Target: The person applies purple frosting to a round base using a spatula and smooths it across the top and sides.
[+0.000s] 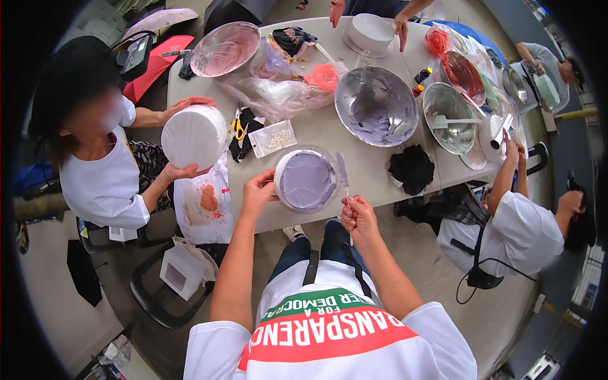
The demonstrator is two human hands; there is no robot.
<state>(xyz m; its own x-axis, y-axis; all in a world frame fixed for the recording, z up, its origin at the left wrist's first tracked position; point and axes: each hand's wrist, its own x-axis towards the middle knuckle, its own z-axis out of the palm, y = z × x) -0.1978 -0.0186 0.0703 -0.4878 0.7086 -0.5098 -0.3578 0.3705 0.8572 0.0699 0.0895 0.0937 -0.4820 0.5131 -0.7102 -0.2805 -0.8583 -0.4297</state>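
Observation:
My left hand (258, 187) grips the side of a round white cake or mould (307, 180) whose top carries uneven lavender cream, at the table's near edge. In my right hand (356, 214) is a thin offset spatula (342, 166) smeared with lavender, held upright just right of the round piece. Behind it sit a large steel bowl (375, 101) streaked with lavender cream, a small bag of white beads (272, 139) and yellow-handled scissors (238, 126). A crumpled black cloth (410, 170) lies to the right.
On the table (386, 190) are more bowls (225, 49), plastic bags (278, 95) and small bottles (423, 75). A person (101, 171) at left holds a white round piece. Others work at the right (481, 228) and far side (401, 22). A chair (152, 297) stands behind left.

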